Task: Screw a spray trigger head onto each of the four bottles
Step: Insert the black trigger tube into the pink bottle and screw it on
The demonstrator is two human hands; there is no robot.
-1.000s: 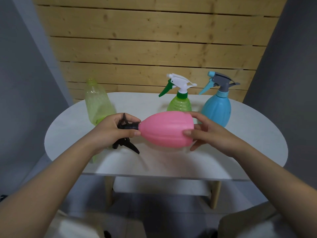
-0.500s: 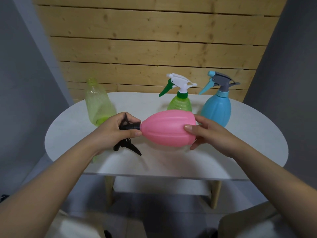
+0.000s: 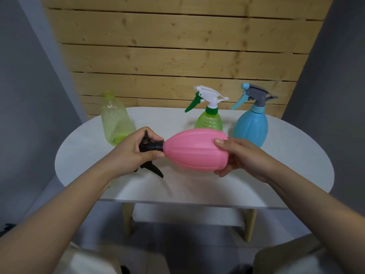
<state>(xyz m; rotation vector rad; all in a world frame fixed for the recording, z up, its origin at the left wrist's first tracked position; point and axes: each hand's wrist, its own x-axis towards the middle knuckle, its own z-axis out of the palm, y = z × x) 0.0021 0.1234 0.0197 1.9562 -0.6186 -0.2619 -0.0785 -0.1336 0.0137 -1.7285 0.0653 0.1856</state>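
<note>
A pink ribbed bottle (image 3: 194, 150) lies sideways in the air above the white oval table (image 3: 286, 171), its neck pointing left. My left hand (image 3: 132, 153) grips the black trigger head (image 3: 151, 147) at that neck, its lever hanging down. My right hand (image 3: 241, 157) holds the bottle's base between thumb and fingers. At the back stand a green bottle (image 3: 209, 121) with a white and green head and a blue bottle (image 3: 250, 127) with a grey and blue head. A clear yellow-green bottle (image 3: 115, 119) stands at the left with its neck bare.
A wooden slat wall (image 3: 177, 56) rises right behind the table. Grey walls close in on both sides. The table's front edge (image 3: 187, 203) is near my forearms, with wooden legs and grey floor below.
The pink bottle has shifted slightly right and up between my hands. My right thumb has moved along its base and my left fingers have shifted on the black head.
</note>
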